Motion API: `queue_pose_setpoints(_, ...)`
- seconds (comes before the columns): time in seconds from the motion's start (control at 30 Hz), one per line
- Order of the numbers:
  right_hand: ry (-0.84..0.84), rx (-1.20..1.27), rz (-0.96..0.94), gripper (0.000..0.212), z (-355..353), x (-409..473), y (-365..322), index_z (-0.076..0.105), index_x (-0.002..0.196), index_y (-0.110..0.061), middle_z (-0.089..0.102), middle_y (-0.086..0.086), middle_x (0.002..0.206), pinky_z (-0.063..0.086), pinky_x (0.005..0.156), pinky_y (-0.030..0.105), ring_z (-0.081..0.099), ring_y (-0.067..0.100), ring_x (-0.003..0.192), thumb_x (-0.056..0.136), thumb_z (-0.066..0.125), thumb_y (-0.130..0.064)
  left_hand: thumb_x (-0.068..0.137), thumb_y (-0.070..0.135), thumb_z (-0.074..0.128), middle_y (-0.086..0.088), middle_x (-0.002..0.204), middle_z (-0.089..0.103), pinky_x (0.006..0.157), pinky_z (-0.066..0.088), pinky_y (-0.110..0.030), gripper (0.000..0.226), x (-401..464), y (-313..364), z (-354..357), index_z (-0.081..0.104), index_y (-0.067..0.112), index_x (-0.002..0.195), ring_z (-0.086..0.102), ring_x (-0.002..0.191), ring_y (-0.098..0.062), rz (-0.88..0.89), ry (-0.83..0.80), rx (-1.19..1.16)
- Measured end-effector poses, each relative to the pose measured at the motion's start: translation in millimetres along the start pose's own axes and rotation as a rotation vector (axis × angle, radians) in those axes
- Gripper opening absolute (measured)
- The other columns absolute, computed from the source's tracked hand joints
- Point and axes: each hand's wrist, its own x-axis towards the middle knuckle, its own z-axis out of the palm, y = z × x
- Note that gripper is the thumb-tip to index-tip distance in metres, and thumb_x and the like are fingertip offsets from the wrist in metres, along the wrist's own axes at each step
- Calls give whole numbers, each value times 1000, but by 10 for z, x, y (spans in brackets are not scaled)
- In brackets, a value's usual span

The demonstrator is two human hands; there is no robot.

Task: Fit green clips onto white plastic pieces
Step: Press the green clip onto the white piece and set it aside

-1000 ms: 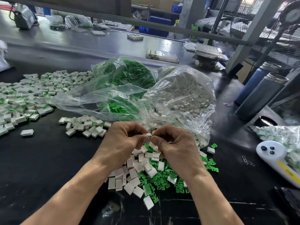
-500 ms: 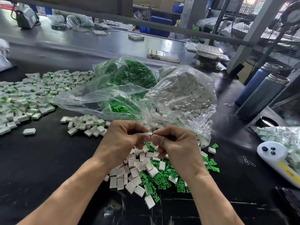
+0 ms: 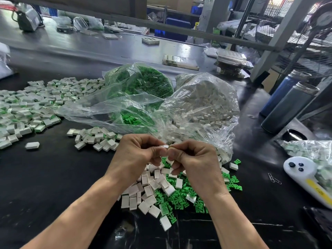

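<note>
— How many bags on the black table?
— Two clear plastic bags: one of green clips, one of white plastic pieces.
— And the hands?
— Left hand and right hand together pinch one small white plastic piece above the loose pile.

The worktop is black and faintly glossy. On it, thin clear plastic bags shine, crinkled. The white pieces and green clips at lower centre look like smooth matt plastic. At right, two flasks have brushed metal rims.
</note>
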Motion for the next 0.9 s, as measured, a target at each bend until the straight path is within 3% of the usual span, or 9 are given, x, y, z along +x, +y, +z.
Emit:
queue_pose_setpoints(0.2,27,61,-39,11,-48,60,38,80,94,-8,77,14,82,62,57,34,66,19,63,97,69,-7,86,8,80,-11,82,77,63,58,-27,6,23,-38,95,78,13,88,66,66,-18,59,-13,-39)
queue_pose_setpoints(0.33,-2,213,56,45,2,61,49,77,101,-4,76,20,91,53,45,32,62,23,61,105,53,-41,77,27,83,-4,91,77,77,57,-25,13,34,-52,57,77,24,89,71,83,-16,60,11,-22)
queue_pose_setpoints(0.47,-48,277,204,66,134,49,76,77,75,-19,68,12,73,37,38,25,52,18,49,102,39,-65,75,26,81,3,104,74,74,58,-23,12,12,-20,121,77,20,85,69,78,-15,93,-68,-61)
queue_pose_setpoints(0.6,63,227,289,68,223,42,76,70,58,-25,52,1,55,27,37,23,43,15,42,105,39,-63,80,18,82,8,115,71,80,58,-30,8,-34,-5,218,78,24,83,70,84,-12,103,-134,-58)
queue_pose_setpoints(0.73,141,218,285,64,243,36,34,70,57,-31,47,-5,49,26,36,20,39,12,38,108,37,-47,85,11,81,2,116,72,87,58,-60,7,-59,-6,266,76,13,90,71,91,-35,89,-132,-37)
queue_pose_setpoints(0.9,147,321,283,48,271,23,-49,62,72,-18,52,-10,42,32,33,15,47,3,33,110,35,-28,86,10,81,7,113,74,88,59,-48,9,-75,28,299,75,14,90,72,95,-20,130,-120,49)
